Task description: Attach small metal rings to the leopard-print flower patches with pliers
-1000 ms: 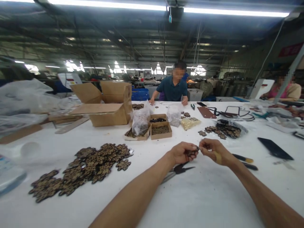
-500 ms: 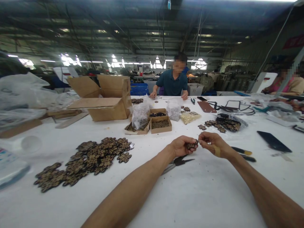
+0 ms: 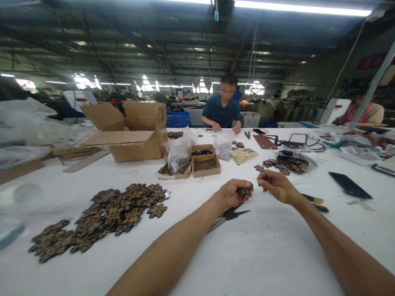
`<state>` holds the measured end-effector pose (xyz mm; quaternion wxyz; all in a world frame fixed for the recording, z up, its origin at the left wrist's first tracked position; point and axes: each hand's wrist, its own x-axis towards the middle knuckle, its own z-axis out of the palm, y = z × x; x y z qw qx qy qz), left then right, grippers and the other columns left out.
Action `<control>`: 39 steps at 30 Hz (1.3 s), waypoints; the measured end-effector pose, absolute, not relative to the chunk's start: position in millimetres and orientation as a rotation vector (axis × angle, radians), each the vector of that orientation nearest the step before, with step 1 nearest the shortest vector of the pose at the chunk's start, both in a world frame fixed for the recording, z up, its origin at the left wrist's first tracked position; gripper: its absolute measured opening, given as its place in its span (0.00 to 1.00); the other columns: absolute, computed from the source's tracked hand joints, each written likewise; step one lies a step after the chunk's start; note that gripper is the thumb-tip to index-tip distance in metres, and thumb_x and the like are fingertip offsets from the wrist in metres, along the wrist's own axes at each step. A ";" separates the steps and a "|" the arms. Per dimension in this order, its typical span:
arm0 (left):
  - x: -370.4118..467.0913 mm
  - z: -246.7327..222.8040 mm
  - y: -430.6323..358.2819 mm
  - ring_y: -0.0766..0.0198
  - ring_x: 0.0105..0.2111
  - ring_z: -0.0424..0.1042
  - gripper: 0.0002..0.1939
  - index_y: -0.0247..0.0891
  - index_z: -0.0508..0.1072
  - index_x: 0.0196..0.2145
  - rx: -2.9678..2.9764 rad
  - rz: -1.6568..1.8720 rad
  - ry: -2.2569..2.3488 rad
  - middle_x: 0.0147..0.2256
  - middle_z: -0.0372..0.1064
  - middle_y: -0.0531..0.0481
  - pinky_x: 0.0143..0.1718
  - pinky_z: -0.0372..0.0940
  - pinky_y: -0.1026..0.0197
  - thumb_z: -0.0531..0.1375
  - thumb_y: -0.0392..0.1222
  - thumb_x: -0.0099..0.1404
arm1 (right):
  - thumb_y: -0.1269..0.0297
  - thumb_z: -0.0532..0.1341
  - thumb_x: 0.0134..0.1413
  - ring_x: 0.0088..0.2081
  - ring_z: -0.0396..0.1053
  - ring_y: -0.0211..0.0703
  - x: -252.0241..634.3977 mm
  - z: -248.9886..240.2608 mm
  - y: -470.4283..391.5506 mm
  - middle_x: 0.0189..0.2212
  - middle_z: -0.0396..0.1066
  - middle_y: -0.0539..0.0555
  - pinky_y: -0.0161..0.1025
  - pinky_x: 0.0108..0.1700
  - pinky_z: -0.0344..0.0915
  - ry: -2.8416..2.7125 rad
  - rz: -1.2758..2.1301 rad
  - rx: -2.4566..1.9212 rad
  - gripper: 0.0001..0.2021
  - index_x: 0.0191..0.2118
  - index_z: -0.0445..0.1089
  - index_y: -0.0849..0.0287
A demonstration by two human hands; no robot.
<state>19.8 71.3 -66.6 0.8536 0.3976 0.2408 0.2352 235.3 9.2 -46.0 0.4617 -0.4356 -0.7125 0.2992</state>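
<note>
My left hand [image 3: 231,192] is closed around a flower-shaped leopard-print patch [image 3: 246,190], its thumb on the patch's upper edge. Just to the right, my right hand [image 3: 275,185] pinches thumb and fingertips together, apart from the patch; anything between them is too small to make out. A strip of tan tape crosses that hand near the thumb base. Beneath my left wrist lies a pair of pliers [image 3: 231,214], partly covered by the forearm. On the left of the table spreads a heap of similar patches [image 3: 123,209].
Small cardboard boxes of metal studs [image 3: 206,165] stand mid-table beside plastic bags and an open carton [image 3: 132,146]. A yellow-and-black-handled tool [image 3: 313,200] lies by my right wrist. A dark phone-like slab [image 3: 350,185] is further right. A co-worker [image 3: 222,111] sits opposite.
My right hand has separated slightly from the patch, leaving a small gap. The patch now shows more of its face in my left hand. The view has shifted a little.
</note>
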 end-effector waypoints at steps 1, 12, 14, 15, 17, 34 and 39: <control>19.8 -66.6 71.7 0.65 0.25 0.70 0.08 0.32 0.72 0.30 0.839 0.496 0.510 0.27 0.73 0.45 0.26 0.59 0.65 0.66 0.36 0.51 | 0.48 0.64 0.58 0.27 0.68 0.40 238.4 -45.9 11.0 0.28 0.71 0.52 0.38 0.29 0.67 -1.729 0.711 -1.104 0.17 0.38 0.71 0.59; 20.0 -60.2 63.0 0.65 0.24 0.70 0.08 0.32 0.72 0.29 0.877 0.534 0.526 0.27 0.72 0.47 0.27 0.59 0.64 0.66 0.35 0.49 | 0.49 0.66 0.57 0.29 0.69 0.41 227.3 -53.0 8.8 0.31 0.73 0.53 0.39 0.31 0.69 -1.745 0.849 -1.084 0.17 0.41 0.72 0.59; 20.7 -60.7 63.1 0.66 0.23 0.68 0.08 0.31 0.73 0.29 0.888 0.521 0.515 0.26 0.72 0.46 0.26 0.59 0.64 0.66 0.35 0.49 | 0.50 0.65 0.58 0.29 0.68 0.40 224.4 -50.6 5.9 0.30 0.72 0.52 0.38 0.31 0.67 -1.803 0.808 -1.080 0.16 0.38 0.72 0.59; 21.0 -61.2 63.5 0.66 0.23 0.68 0.08 0.31 0.73 0.29 0.894 0.512 0.510 0.25 0.72 0.45 0.25 0.58 0.64 0.66 0.36 0.50 | 0.50 0.65 0.59 0.28 0.67 0.40 223.8 -49.3 4.7 0.28 0.71 0.52 0.37 0.31 0.66 -1.834 0.786 -1.082 0.15 0.37 0.72 0.59; 21.5 -62.4 64.5 0.66 0.22 0.67 0.08 0.30 0.73 0.29 0.904 0.495 0.502 0.25 0.72 0.45 0.25 0.57 0.64 0.66 0.36 0.50 | 0.50 0.63 0.61 0.28 0.67 0.39 223.5 -47.0 2.7 0.26 0.70 0.51 0.37 0.31 0.65 -1.882 0.745 -1.086 0.15 0.36 0.71 0.59; 13.6 -52.6 62.5 0.69 0.22 0.65 0.10 0.29 0.75 0.29 0.937 0.485 0.506 0.25 0.70 0.46 0.24 0.56 0.65 0.69 0.37 0.50 | 0.51 0.59 0.64 0.27 0.66 0.40 220.3 -47.5 5.2 0.26 0.67 0.50 0.37 0.29 0.62 -1.880 0.711 -1.029 0.13 0.37 0.68 0.57; 14.3 -51.4 62.4 0.69 0.23 0.65 0.10 0.28 0.74 0.26 0.928 0.500 0.506 0.23 0.69 0.46 0.24 0.56 0.66 0.71 0.36 0.49 | 0.52 0.60 0.63 0.27 0.65 0.40 220.4 -47.8 3.0 0.26 0.67 0.50 0.37 0.30 0.63 -1.870 0.735 -1.033 0.13 0.36 0.69 0.57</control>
